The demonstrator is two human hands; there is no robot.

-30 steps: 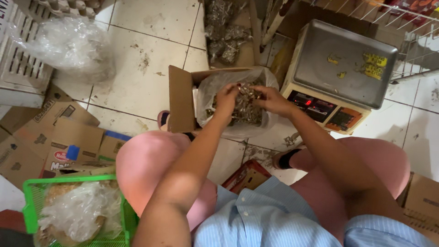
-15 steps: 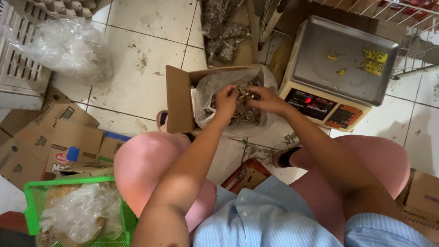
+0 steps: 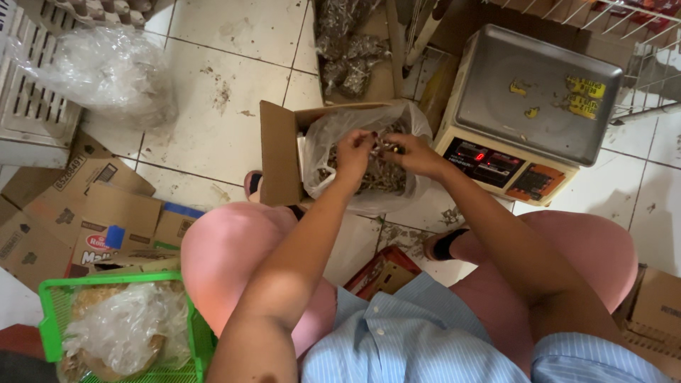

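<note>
A cardboard box (image 3: pixel 278 152) lined with a clear plastic bag (image 3: pixel 333 135) sits on the floor between my knees. The bag holds several small dried brown pieces (image 3: pixel 379 177). My left hand (image 3: pixel 355 152) and my right hand (image 3: pixel 410 154) meet above the bag's opening. Both pinch a few of the small pieces (image 3: pixel 384 147) between their fingertips. My pink-clad knees frame the box on either side.
A digital scale (image 3: pixel 528 106) with a steel pan stands right of the box. A green basket (image 3: pixel 120 330) with bagged goods is at lower left, flattened cartons (image 3: pixel 78 213) beside it. A white crate (image 3: pixel 32 106) and plastic bag (image 3: pixel 106 67) lie upper left. A red box (image 3: pixel 379 273) sits below.
Both hands have lifted slightly from deep in the pile to the bag's upper opening, drawing together over a few pieces. The view has shifted a little.
</note>
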